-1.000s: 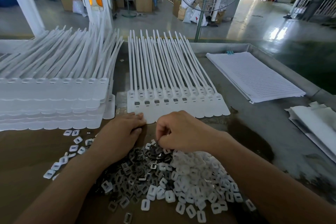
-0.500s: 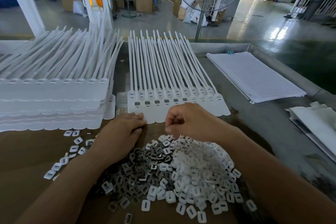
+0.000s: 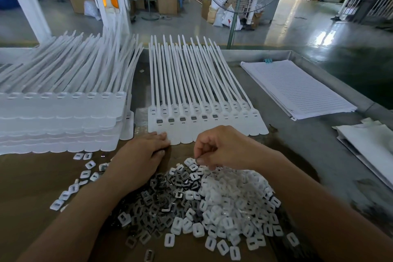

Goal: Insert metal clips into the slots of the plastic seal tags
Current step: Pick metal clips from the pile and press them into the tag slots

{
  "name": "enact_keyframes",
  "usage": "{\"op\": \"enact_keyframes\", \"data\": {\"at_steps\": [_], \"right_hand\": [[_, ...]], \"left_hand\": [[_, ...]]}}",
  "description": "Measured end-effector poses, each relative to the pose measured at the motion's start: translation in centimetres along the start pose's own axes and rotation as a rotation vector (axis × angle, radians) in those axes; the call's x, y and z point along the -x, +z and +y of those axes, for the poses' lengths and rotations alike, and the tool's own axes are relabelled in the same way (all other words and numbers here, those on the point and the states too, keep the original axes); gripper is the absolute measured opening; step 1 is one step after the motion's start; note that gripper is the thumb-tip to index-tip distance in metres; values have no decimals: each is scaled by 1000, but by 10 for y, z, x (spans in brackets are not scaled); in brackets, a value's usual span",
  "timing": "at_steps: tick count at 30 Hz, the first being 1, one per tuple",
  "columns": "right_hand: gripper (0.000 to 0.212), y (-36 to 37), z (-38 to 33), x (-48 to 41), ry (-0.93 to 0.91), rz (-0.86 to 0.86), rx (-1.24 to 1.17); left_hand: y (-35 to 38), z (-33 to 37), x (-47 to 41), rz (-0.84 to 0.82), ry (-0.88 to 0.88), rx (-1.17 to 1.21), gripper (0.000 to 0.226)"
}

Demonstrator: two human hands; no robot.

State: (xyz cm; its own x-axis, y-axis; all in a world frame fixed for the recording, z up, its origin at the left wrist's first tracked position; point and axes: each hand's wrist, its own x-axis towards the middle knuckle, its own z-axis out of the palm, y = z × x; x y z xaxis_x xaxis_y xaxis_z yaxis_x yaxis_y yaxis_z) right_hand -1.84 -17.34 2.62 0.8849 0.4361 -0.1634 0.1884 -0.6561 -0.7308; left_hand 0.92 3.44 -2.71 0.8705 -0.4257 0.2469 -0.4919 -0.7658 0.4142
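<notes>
Right hand (image 3: pixel 223 147) curled, thumb and forefinger pinching one clip (image 3: pixel 197 161) at the far top of the clip pile (image 3: pixel 191 202). The piece is too small to tell which way it faces. Left hand (image 3: pixel 140 155) flat on the bench (image 3: pixel 308 155), fingers straight and together, tips touching the near edge of the tag sheet (image 3: pixel 212 132). The sheet lies just beyond the pile, straps pointing away from me. Six slots from the left show dark filled clips (image 3: pixel 182 119); the slots to the right look empty, first one likely here (image 3: pixel 225 115).

How I'd do it well:
- Lift only one piece. The pile mixes dark metal and white pieces, and they look apt to snag together.
- Roll it between my fingertips to check its facing before I carry it over.
- Press down with my left hand so the sheet can't slide when I push.
- Go to the first empty slot, set the clip square and push straight down until it sits level with its neighbours.
- A tilted clip probably jams, so I'd back it out, not force it.
</notes>
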Motion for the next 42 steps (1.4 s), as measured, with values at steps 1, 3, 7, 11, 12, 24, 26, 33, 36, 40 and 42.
{"op": "enact_keyframes", "data": {"at_steps": [1, 3, 7, 11, 12, 24, 26, 33, 36, 40, 42], "right_hand": [[15, -1, 1, 1, 18, -20, -20], [14, -2, 2, 3, 50, -51, -42], [18, -5, 1, 1, 26, -54, 70], [17, -11, 6, -1, 47, 27, 71], [18, -14, 9, -2, 56, 71, 63], [18, -48, 58, -35, 261, 562, -62], [20, -49, 59, -39, 297, 579, -35], [16, -52, 59, -45, 267, 601, -10], [8, -51, 62, -46, 284, 580, 31], [9, -49, 65, -48, 299, 557, 24], [10, -48, 65, -49, 306, 561, 31]], "left_hand": [[0, 0, 0, 3, 2, 0, 37], [1, 0, 0, 3, 4, 0, 37], [0, -2, -1, 7, 4, -1, 36], [1, -2, -1, 1, -1, 2, 37], [1, -2, -1, 0, -3, 3, 37], [-1, -3, 0, 8, -6, 12, 36], [-1, -3, 0, 8, -7, 14, 36], [-1, -3, 1, 8, -5, 8, 36], [-1, -3, 2, 4, -6, 6, 36], [-1, -3, 1, 4, -9, 8, 36], [-1, -2, 1, 4, -9, 9, 36]]}}
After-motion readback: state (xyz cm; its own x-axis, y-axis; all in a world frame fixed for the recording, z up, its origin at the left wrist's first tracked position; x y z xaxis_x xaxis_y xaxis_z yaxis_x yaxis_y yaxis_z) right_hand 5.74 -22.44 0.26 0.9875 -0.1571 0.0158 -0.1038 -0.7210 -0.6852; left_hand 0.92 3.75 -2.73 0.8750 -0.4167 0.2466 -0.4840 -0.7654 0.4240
